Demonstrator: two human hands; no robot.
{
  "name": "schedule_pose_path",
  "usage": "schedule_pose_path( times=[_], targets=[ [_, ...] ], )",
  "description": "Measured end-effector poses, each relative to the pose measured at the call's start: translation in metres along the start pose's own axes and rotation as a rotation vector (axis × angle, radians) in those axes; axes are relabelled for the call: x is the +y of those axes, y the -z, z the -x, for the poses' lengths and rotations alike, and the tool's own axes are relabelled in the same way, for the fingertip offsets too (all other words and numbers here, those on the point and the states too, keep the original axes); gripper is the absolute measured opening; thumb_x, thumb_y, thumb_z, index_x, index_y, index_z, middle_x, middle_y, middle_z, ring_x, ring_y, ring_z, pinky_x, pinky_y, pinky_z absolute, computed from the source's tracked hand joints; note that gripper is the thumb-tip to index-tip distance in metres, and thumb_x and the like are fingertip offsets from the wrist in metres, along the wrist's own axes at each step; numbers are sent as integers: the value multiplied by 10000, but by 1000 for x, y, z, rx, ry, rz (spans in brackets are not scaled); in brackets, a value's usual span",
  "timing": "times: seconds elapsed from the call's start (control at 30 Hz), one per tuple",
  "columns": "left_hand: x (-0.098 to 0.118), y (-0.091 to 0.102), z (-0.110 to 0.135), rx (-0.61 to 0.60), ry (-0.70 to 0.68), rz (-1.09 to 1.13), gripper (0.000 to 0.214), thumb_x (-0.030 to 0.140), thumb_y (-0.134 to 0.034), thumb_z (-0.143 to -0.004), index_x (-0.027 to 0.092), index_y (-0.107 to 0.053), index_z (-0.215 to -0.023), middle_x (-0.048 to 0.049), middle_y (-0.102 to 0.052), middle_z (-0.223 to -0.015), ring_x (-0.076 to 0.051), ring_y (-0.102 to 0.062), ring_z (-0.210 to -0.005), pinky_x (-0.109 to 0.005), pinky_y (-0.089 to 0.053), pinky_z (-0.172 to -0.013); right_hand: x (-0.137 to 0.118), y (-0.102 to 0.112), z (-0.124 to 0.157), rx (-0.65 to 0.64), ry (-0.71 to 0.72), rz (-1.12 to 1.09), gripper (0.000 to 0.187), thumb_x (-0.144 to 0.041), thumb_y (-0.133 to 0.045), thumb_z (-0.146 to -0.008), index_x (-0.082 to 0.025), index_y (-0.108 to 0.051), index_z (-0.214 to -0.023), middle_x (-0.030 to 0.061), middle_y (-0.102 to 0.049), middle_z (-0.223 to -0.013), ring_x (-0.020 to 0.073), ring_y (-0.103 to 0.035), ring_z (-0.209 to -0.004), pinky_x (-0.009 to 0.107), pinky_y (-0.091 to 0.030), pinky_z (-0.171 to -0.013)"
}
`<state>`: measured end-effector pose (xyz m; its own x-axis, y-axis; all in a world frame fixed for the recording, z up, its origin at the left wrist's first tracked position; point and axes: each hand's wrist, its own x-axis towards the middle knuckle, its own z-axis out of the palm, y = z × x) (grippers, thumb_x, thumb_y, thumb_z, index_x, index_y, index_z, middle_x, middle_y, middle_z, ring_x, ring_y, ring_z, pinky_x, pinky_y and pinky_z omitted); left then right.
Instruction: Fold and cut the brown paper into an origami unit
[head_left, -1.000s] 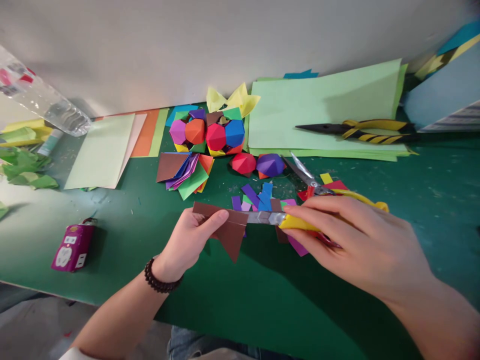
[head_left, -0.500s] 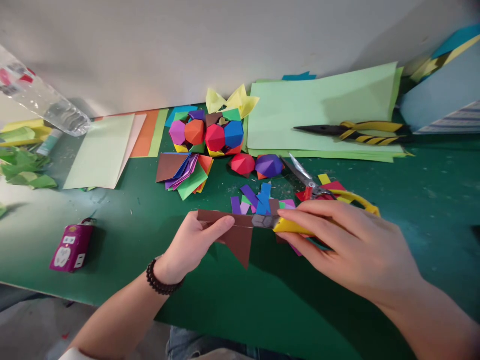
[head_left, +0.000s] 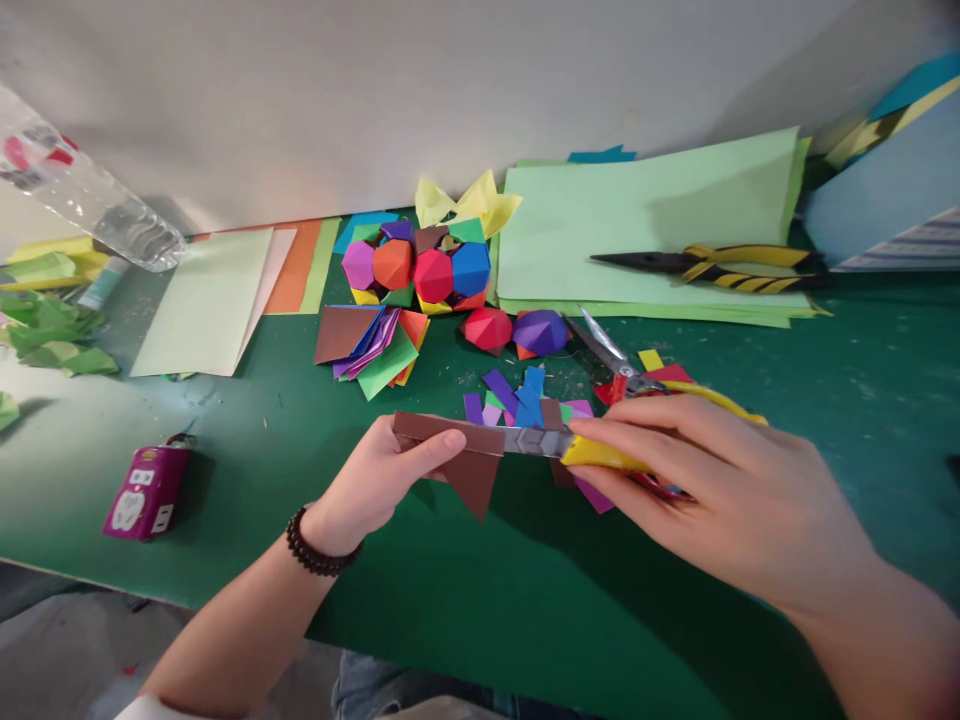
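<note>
A folded piece of brown paper [head_left: 474, 482] is pinched between the thumb and fingers of my left hand [head_left: 375, 478]. Its lower part hangs down to a point. My right hand [head_left: 739, 500] grips a yellow utility knife [head_left: 611, 450], whose metal blade reaches left to the paper's folded strip; the blade's tip is hidden at the paper. Behind the hands lie small strips of coloured paper [head_left: 529, 398]. Scissors [head_left: 611, 350] with yellow handles rest beyond my right hand, partly covered by it.
Faceted coloured paper shapes [head_left: 414, 268] sit near the wall, with a fan of coloured squares [head_left: 371, 345] in front. Pliers [head_left: 705, 265] lie on green sheets [head_left: 570, 220]. At left are a clear bottle [head_left: 112, 205], pale sheets [head_left: 206, 300] and a purple box [head_left: 146, 492].
The knife has slid to the right with my right hand, so more of its blade shows outside the brown paper. My left hand keeps its pinch, and the paper tilts slightly.
</note>
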<state>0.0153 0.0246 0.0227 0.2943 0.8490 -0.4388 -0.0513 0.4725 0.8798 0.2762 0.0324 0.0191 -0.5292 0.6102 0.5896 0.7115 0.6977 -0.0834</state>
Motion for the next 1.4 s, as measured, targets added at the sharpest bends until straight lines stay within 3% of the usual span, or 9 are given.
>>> schedule_pose_path(
  times=[0.17, 0.33, 0.7, 0.9, 1.13, 1.4],
  targets=[
    [2, -3, 0, -26, -42, 12, 325, 275, -747, -771, 165, -720, -1076, -83, -753, -1007, -239, -679, -1011, -310, -539, -845, -4, -2, -2, 18, -19, -15, 127, -229, -677, -855, -158, -683, -959, 58, -695, -867, 158, -676, -726, 270, -489, -627],
    [-4, -7, -3, 88, -43, -56, 225, 210, -733, -773, 159, -738, -992, -58, -759, -938, -193, -693, -897, -275, -553, -784, -10, -6, -1, 14, -30, -35, 118, -216, -680, -852, -163, -675, -957, 53, -689, -878, 160, -679, -737, 270, -507, -634],
    [-14, -16, -2, -14, -31, 57, 254, 320, -758, -760, 165, -733, -959, -77, -757, -975, -204, -696, -926, -293, -546, -811, -22, -17, 0, 49, -75, -98, 139, -204, -659, -864, -171, -676, -998, 65, -690, -882, 163, -682, -725, 278, -546, -644],
    [-15, -15, 0, 13, -53, 22, 461, 552, -648, -799, 146, -744, -994, -100, -763, -930, -242, -706, -906, -329, -550, -810, -21, -14, 2, 20, -40, -66, 140, -208, -662, -863, -175, -691, -995, 58, -688, -892, 162, -679, -731, 280, -530, -661],
    [-7, -16, 1, -45, -70, -123, 335, 417, -569, -897, 168, -755, -1024, -63, -774, -920, -224, -715, -924, -296, -548, -841, -19, -13, 1, 40, -11, -31, 166, -206, -680, -854, -163, -688, -1013, 60, -687, -881, 158, -674, -730, 277, -514, -683],
    [-3, -16, 3, -42, -41, -139, 329, 428, -609, -865, 164, -765, -983, -66, -777, -886, -242, -726, -895, -308, -574, -803, -14, -9, -1, 45, 7, -23, 161, -221, -695, -842, -168, -689, -994, 63, -689, -882, 171, -671, -743, 287, -505, -676]
  ],
)
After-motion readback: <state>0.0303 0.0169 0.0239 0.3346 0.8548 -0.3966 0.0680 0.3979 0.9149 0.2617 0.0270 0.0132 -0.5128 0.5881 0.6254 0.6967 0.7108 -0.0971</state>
